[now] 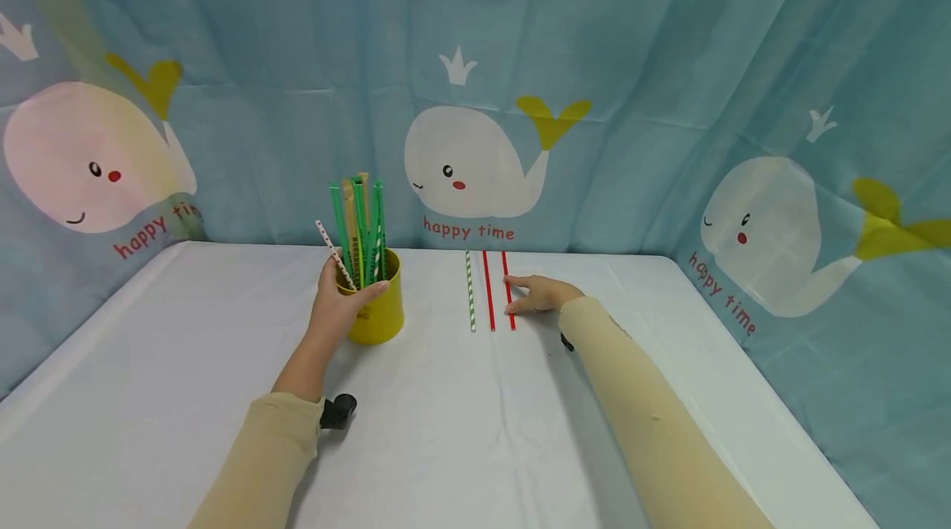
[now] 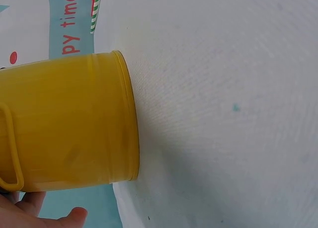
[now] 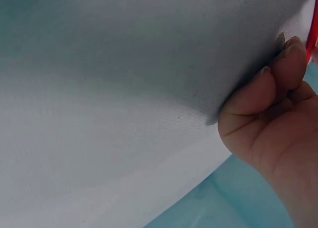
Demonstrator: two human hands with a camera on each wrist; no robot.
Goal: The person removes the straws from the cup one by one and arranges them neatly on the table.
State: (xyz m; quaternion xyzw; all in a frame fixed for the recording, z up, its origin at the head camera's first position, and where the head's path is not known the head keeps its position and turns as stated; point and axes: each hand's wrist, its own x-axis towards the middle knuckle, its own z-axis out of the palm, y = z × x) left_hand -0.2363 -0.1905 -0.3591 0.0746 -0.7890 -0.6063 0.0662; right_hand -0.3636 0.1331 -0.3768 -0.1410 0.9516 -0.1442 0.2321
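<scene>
My left hand (image 1: pixel 338 304) holds a yellow bucket (image 1: pixel 386 310) near its rim, thumb across the front. The left wrist view shows the bucket's wall and thin handle (image 2: pixel 15 158), with fingers (image 2: pixel 32 203) beside it. Green straws (image 1: pixel 341 219), brown ones and a white dotted straw (image 1: pixel 327 238) stand in the bucket. To its right, a green-and-white striped straw (image 1: pixel 470 294) and a red straw (image 1: pixel 489 298) lie side by side. At the second red straw (image 1: pixel 513 320), my right hand (image 1: pixel 542 295) rests its forefinger and thumb, spread apart along it. The other fingers (image 3: pixel 253 94) bend near the cloth.
A white cloth (image 1: pixel 446 430) covers the table. Behind and beside it hangs a blue curtain (image 1: pixel 639 34) printed with whales, close to the table's back edge. Both forearms reach in from the front, and a black wrist camera (image 1: pixel 338 412) sits at the left cuff.
</scene>
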